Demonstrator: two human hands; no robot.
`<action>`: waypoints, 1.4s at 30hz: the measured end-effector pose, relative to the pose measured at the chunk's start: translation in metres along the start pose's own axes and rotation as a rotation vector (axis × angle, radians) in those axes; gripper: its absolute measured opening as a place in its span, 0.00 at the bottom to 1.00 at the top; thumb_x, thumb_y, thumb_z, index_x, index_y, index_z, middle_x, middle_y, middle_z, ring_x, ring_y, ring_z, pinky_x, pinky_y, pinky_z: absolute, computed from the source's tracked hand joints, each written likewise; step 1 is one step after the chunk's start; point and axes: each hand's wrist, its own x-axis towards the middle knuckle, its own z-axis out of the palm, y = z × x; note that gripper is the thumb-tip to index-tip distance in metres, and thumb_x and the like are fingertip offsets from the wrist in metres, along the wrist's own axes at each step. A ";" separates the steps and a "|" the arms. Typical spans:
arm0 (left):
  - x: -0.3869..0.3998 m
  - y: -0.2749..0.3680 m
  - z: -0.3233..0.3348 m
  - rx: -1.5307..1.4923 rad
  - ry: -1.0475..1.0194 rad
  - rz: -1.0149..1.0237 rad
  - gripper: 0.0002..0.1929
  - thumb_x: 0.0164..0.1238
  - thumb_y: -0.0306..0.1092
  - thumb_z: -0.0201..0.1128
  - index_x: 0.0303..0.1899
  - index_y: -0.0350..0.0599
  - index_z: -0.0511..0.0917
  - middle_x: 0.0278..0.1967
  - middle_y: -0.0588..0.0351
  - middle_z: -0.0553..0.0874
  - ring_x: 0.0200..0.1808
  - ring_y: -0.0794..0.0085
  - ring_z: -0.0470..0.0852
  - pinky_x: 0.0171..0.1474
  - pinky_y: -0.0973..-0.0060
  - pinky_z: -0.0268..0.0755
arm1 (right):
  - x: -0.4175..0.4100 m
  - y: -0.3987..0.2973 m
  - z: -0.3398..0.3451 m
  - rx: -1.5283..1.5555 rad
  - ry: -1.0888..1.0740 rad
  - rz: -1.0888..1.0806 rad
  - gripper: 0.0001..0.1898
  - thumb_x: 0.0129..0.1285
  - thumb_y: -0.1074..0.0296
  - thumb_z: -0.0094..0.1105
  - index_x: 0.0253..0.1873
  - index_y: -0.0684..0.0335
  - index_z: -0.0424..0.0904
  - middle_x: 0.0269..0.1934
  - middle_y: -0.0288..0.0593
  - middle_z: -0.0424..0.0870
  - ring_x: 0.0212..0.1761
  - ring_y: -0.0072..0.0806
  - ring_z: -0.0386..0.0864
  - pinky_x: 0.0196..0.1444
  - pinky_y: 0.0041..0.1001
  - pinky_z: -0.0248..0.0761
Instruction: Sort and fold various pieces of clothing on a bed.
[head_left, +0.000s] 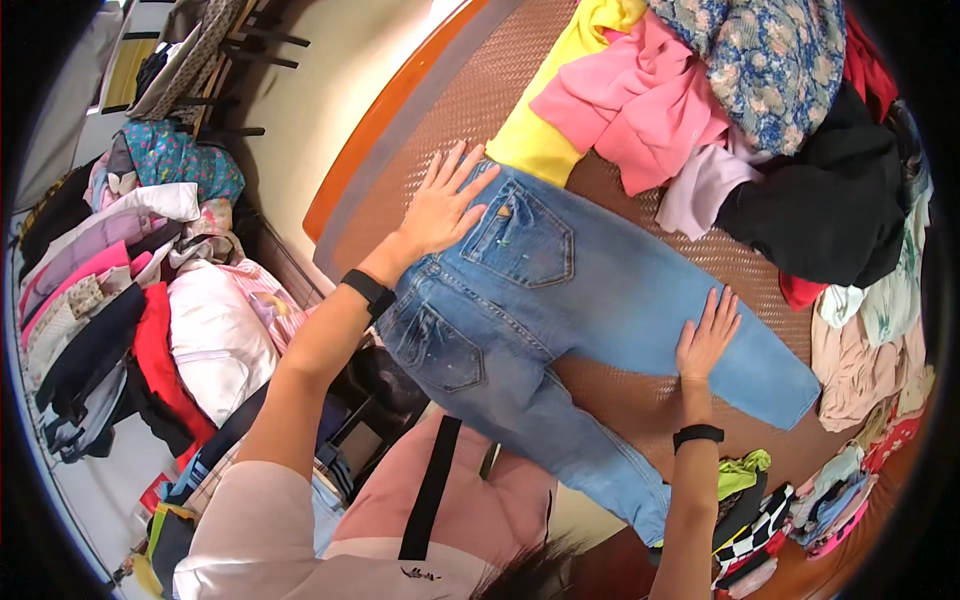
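A pair of blue denim jeans (615, 262) lies spread back side up on a brown woven mat (465, 97), its two back pockets showing. My left hand (442, 202) rests flat with fingers apart at the waistband, beside a back pocket. On the farther leg, about midway down, lies my right hand (706, 334), palm down with its fingers slightly spread. The nearer leg runs toward my body and hangs past the mat's near side. A yellow garment (536, 142) touches the waistband, with a pink garment (630, 97) on top of it.
Floral blue fabric (776, 67), a black garment (832, 195) and other clothes are heaped at the upper right. Folded clothes (832, 487) are stacked at the lower right. More clothes and a white pillow-like item (217, 337) fill the left side. An orange wooden edge (360, 150) borders the mat.
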 end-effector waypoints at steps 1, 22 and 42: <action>-0.001 0.002 -0.006 -0.062 0.036 -0.033 0.26 0.60 0.45 0.45 0.59 0.50 0.56 0.62 0.48 0.52 0.64 0.58 0.46 0.63 0.57 0.36 | 0.001 -0.003 -0.004 -0.023 -0.032 0.004 0.27 0.59 0.55 0.34 0.61 0.62 0.54 0.63 0.51 0.50 0.65 0.46 0.45 0.62 0.44 0.34; -0.188 -0.094 -0.015 -1.226 0.212 -0.778 0.09 0.63 0.43 0.50 0.38 0.52 0.70 0.32 0.69 0.72 0.33 0.84 0.69 0.34 0.83 0.62 | -0.294 -0.024 -0.103 -0.002 -0.325 0.573 0.33 0.54 0.58 0.52 0.62 0.63 0.50 0.62 0.51 0.50 0.63 0.44 0.48 0.61 0.43 0.43; -0.087 0.148 -0.038 -0.302 -0.153 0.516 0.13 0.53 0.25 0.55 0.43 0.41 0.71 0.44 0.50 0.74 0.47 0.61 0.71 0.49 0.71 0.61 | -0.413 -0.058 -0.070 0.580 0.389 1.542 0.13 0.46 0.67 0.64 0.32 0.67 0.72 0.23 0.33 0.69 0.27 0.19 0.63 0.30 0.20 0.60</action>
